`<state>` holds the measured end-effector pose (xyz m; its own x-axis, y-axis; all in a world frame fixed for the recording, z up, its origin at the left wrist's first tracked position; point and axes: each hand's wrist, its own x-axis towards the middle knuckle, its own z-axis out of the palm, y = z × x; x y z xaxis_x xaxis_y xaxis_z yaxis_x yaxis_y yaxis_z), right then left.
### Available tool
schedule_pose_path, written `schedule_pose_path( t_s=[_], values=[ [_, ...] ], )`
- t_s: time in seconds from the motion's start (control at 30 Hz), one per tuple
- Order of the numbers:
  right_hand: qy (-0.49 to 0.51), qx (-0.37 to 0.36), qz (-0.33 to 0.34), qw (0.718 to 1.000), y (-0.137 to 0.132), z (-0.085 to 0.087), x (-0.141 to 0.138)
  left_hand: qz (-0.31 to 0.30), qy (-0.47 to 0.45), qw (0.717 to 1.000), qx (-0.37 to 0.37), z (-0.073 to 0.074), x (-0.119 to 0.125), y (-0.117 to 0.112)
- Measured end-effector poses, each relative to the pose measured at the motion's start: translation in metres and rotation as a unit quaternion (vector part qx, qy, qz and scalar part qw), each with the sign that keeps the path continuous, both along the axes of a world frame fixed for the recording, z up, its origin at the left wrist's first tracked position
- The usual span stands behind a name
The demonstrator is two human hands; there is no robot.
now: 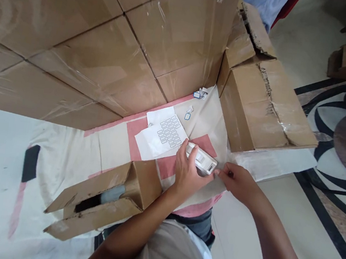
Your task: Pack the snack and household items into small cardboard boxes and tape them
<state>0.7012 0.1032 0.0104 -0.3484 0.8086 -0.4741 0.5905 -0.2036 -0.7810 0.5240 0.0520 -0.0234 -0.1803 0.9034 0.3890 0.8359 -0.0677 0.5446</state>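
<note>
1. Between the fingers of both hands, the white device [203,160] is resting over the cloth [109,146]; the left hand [186,173] is clasping it and the right hand [237,182] is pinching its end.
2. Just beyond the left fingers, the sticker sheet [168,132] is showing most labels unpeeled, so much seems left.

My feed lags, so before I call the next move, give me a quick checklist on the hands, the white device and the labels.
1. Left hand grips the device: ok.
2. Right hand touches the device's end: ok.
3. Label sheet lies flat on the cloth, beside the left hand: ok.
4. Label stuck on the device: cannot tell, the left hand covers much of it.
5. All labels on the sheet: not ok, loose labels lie near the torn box.
6. Contents of the open box by the left arm: cannot tell.
</note>
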Motion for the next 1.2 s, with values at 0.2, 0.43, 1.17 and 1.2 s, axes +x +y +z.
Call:
schedule_pose_path(
  t_s=[0.2,0.43,1.17,1.2],
  values=[
    [-0.080,0.089,0.027,0.992,0.002,-0.007,-0.005,0.001,-0.001,1.000,0.001,0.001,0.000,0.000],
    [0.098,-0.005,-0.026,0.995,-0.014,0.011,0.010,-0.011,-0.010,1.000,0.001,0.002,0.000,0.001],
    [0.240,0.114,0.331,0.905,-0.121,0.097,-0.101,-0.064,-0.243,0.959,0.131,0.121,-0.093,-0.186],
    [0.245,0.125,0.332,0.902,-0.121,0.099,-0.106,-0.051,-0.246,0.958,0.135,0.119,-0.096,-0.190]
  ],
)
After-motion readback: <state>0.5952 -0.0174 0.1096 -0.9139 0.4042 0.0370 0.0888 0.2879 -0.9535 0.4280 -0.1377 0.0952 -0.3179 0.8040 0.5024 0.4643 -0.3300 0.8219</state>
